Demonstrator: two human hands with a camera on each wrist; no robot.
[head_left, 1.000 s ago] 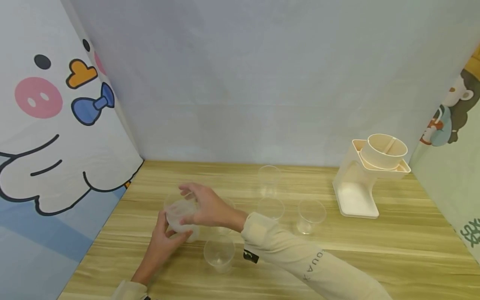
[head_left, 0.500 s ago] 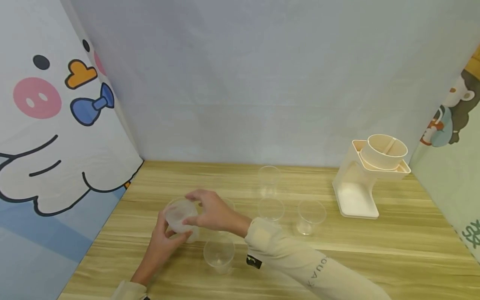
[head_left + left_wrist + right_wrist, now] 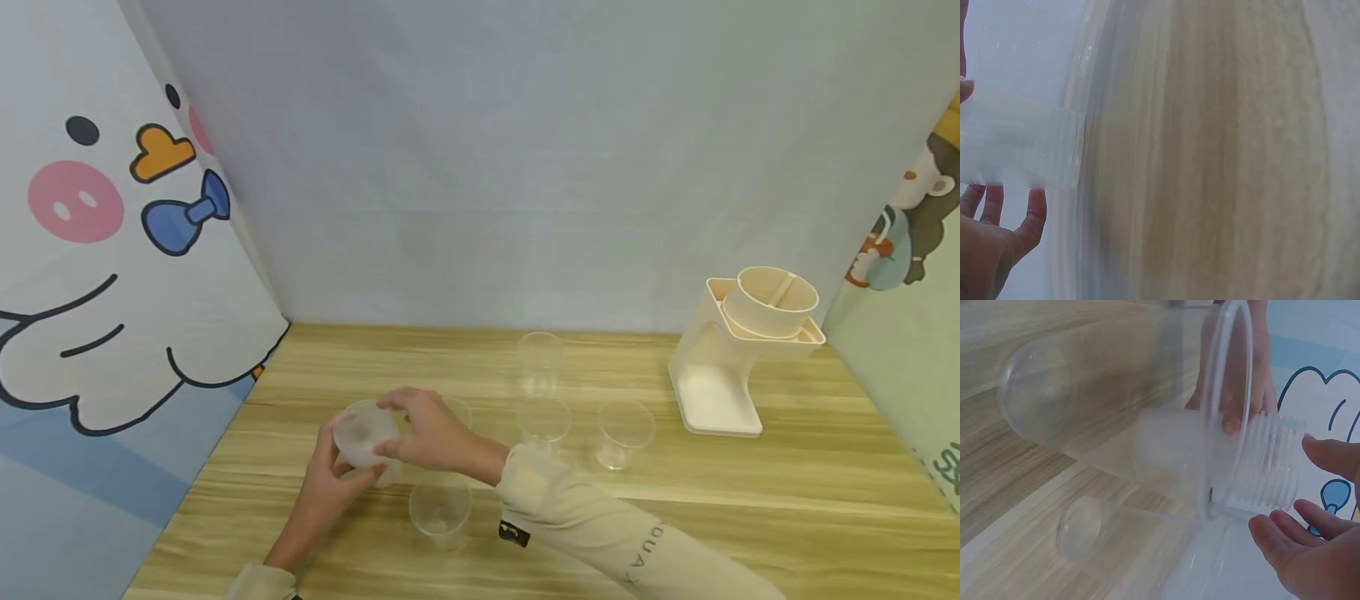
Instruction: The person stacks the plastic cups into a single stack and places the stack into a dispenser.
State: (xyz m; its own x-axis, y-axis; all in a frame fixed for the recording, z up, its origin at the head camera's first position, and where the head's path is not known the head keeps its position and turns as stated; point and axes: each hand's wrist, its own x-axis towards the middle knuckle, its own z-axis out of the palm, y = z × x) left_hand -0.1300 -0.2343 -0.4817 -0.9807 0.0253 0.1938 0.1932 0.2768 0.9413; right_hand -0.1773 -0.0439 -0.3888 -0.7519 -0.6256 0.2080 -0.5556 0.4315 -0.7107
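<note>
Translucent ridged plastic cups form a nested stack [image 3: 365, 432] at the left of the table. My left hand [image 3: 330, 483] holds this stack from its near left side, fingers and thumb around it; the left wrist view shows the stack [image 3: 1016, 140] lying across the fingers [image 3: 1035, 212]. At the stack's right rim is my right hand [image 3: 431, 433], thumb and fingers spread. In the right wrist view, the fingertips [image 3: 1263, 528] sit close beside the ridged rims; whether they press them is unclear. A single clear cup [image 3: 441, 510] stands nearest the hands.
Behind the right hand a clear cup [image 3: 456, 410] is partly hidden. Further right stand clear cups [image 3: 543, 419], [image 3: 626, 429], with another cup [image 3: 540, 362] behind. A cream-coloured stand with a round dripper [image 3: 768, 304] occupies the right back. A pale curtain [image 3: 480, 208] closes off the rear.
My right hand has shifted slightly right and towards me, its thumb and index finger drawing closer together at the rim. The left hand keeps its hold on the stack, nearly unmoved.
</note>
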